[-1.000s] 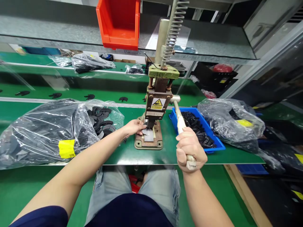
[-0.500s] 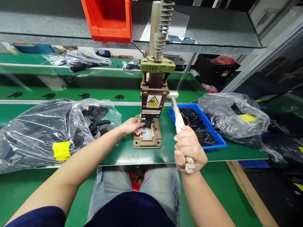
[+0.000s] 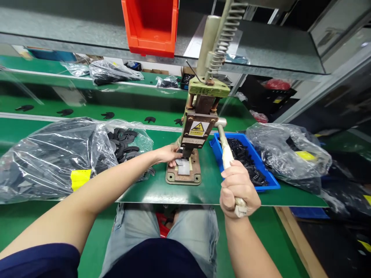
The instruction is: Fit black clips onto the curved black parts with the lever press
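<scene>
Both hands are engaged: my right hand stays clenched around the lever of the hand press, pulled low, while my left hand keeps pinching the small part under the ram; nothing released since a second ago.

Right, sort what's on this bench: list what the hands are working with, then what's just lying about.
In use:
left hand at the small part on the press base
right hand gripping the lever

Lying about:
orange bin
blue tray of black pieces
big bag, left
bag, right
</scene>
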